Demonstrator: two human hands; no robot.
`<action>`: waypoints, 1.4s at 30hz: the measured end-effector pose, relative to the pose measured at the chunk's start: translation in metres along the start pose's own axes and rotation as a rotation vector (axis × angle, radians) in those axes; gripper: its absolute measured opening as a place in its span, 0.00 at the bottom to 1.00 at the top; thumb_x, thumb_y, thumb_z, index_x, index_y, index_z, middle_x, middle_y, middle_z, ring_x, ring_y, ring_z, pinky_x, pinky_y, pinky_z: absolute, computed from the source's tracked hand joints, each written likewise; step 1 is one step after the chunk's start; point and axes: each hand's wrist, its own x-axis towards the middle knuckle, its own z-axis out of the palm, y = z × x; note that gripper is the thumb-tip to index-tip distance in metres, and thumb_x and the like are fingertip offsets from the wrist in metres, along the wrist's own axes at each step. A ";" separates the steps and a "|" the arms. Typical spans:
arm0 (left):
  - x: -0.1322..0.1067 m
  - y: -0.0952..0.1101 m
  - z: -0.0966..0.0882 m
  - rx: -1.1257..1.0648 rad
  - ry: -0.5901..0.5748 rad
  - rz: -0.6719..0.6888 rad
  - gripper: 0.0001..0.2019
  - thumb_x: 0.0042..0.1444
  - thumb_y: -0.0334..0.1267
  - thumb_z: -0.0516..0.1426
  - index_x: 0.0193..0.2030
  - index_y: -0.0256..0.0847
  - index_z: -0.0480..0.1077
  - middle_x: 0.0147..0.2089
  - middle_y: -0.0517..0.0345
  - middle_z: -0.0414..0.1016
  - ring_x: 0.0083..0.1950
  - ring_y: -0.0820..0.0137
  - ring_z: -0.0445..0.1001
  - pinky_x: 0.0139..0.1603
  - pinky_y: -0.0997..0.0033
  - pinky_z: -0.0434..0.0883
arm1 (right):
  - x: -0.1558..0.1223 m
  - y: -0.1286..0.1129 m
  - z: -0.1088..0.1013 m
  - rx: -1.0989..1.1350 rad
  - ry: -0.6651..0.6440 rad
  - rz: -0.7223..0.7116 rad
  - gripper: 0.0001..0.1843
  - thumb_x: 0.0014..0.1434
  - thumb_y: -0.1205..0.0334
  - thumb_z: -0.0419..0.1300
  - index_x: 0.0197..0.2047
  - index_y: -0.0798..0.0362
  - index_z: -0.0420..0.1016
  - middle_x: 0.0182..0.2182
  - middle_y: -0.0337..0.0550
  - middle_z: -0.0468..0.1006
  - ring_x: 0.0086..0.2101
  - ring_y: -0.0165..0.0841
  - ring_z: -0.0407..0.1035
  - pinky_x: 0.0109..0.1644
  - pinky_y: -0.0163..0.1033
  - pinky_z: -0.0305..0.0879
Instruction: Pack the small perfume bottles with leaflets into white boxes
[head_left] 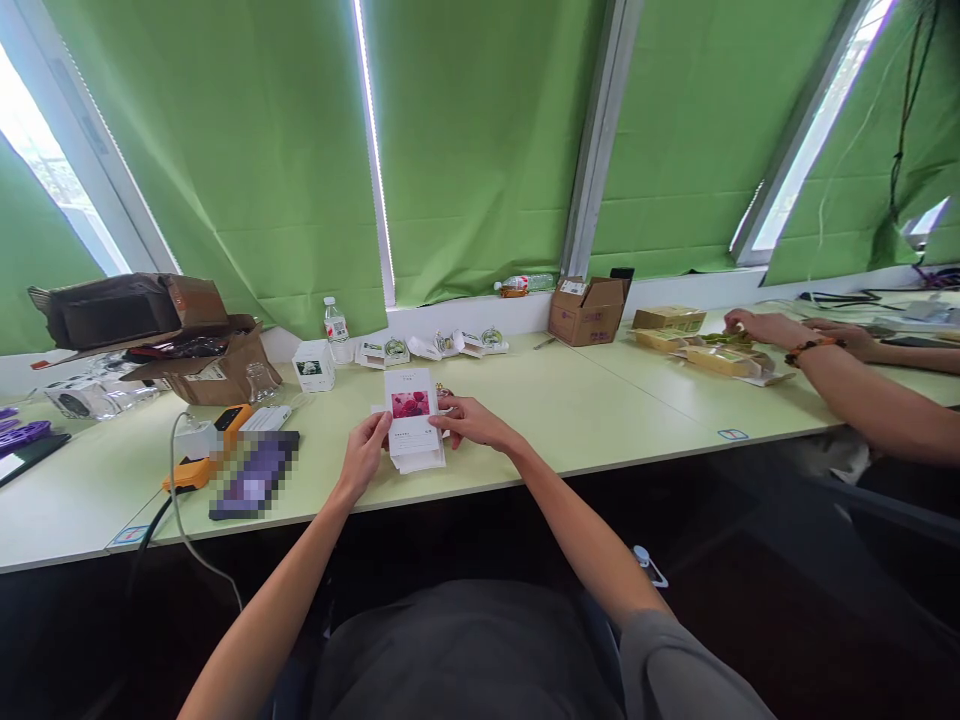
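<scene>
A white card box with a pink flower picture stands over the pale green table, held between both my hands. My left hand grips its left edge, thumb on the front. My right hand pinches its right side, fingers closed on it. More white flat pieces lie under the box at its lower end.
Open brown cartons and a phone sit at the left, a small white box and water bottle behind. Small packets line the sill by another carton. Another person's arms work over yellow boxes at right.
</scene>
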 end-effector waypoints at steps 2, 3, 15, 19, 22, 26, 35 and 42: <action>0.001 0.000 0.000 -0.006 -0.005 -0.013 0.26 0.54 0.61 0.56 0.42 0.38 0.75 0.35 0.54 0.78 0.34 0.66 0.75 0.35 0.68 0.72 | -0.001 -0.002 0.001 0.007 0.001 -0.005 0.26 0.57 0.44 0.62 0.48 0.56 0.74 0.41 0.47 0.79 0.28 0.28 0.70 0.28 0.30 0.69; 0.001 0.000 0.000 -0.011 -0.007 -0.022 0.25 0.54 0.61 0.56 0.42 0.38 0.75 0.35 0.54 0.78 0.34 0.67 0.75 0.36 0.68 0.72 | -0.001 -0.003 0.001 0.007 -0.001 -0.004 0.26 0.57 0.43 0.62 0.48 0.56 0.75 0.40 0.47 0.79 0.28 0.27 0.70 0.27 0.30 0.69; -0.003 0.004 0.000 -0.109 -0.048 -0.049 0.25 0.54 0.58 0.58 0.46 0.38 0.74 0.42 0.51 0.78 0.39 0.65 0.76 0.40 0.68 0.72 | 0.002 0.005 -0.002 -0.006 -0.020 -0.003 0.26 0.57 0.41 0.60 0.46 0.55 0.78 0.39 0.46 0.79 0.26 0.28 0.70 0.29 0.34 0.71; -0.004 0.006 0.001 -0.102 -0.082 -0.048 0.23 0.53 0.56 0.60 0.45 0.38 0.74 0.43 0.52 0.78 0.41 0.65 0.76 0.40 0.70 0.72 | 0.003 0.006 -0.001 0.012 0.013 -0.032 0.26 0.57 0.41 0.60 0.46 0.55 0.77 0.39 0.46 0.79 0.28 0.29 0.70 0.30 0.35 0.72; -0.003 0.005 0.001 -0.121 -0.074 -0.064 0.23 0.52 0.56 0.60 0.43 0.37 0.75 0.41 0.52 0.79 0.40 0.65 0.76 0.40 0.69 0.72 | 0.002 0.005 -0.001 0.011 0.029 -0.045 0.26 0.56 0.41 0.61 0.45 0.55 0.78 0.37 0.46 0.79 0.29 0.30 0.71 0.30 0.35 0.72; -0.002 0.002 0.001 -0.145 -0.051 -0.079 0.25 0.53 0.57 0.59 0.47 0.37 0.74 0.41 0.52 0.79 0.38 0.65 0.76 0.37 0.69 0.72 | 0.002 0.003 0.000 0.067 0.025 -0.068 0.25 0.55 0.42 0.62 0.43 0.56 0.79 0.37 0.46 0.79 0.30 0.31 0.71 0.28 0.34 0.73; 0.001 -0.004 0.002 -0.032 -0.017 -0.006 0.29 0.57 0.53 0.58 0.62 0.42 0.63 0.53 0.45 0.75 0.47 0.61 0.76 0.38 0.69 0.73 | 0.001 -0.004 0.006 0.102 0.071 -0.116 0.23 0.55 0.43 0.63 0.37 0.58 0.80 0.28 0.44 0.77 0.28 0.30 0.70 0.29 0.35 0.73; -0.002 -0.002 0.000 -0.072 -0.135 0.037 0.33 0.59 0.54 0.55 0.68 0.45 0.53 0.61 0.43 0.68 0.53 0.57 0.74 0.46 0.60 0.73 | -0.002 -0.012 0.016 0.116 0.101 -0.132 0.24 0.55 0.44 0.62 0.41 0.58 0.80 0.29 0.46 0.79 0.29 0.32 0.72 0.29 0.35 0.72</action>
